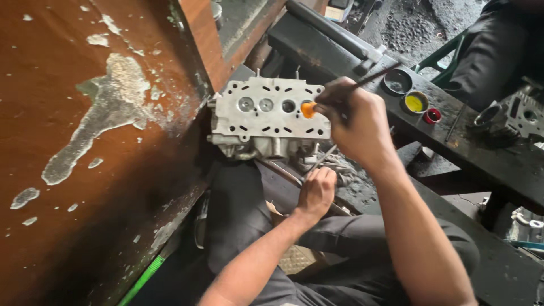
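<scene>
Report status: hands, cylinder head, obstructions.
Right hand grips stick tool, orange tip on cylinder head. Left hand holds a thin rod beneath. Nothing blocking.

The cylinder head [269,116] lies at the centre, leaning against the wooden wall [85,141] at its nine o'clock. At its three o'clock the right hand [357,122] holds a thin stick [371,76] whose tip sits on the head's face. At six o'clock, below the head, the left hand [316,191] closes on a rod [280,171]. On the surface [487,153] at two o'clock stand three small pots [415,102] in a row; a second engine part [518,113] lies at three o'clock.
</scene>
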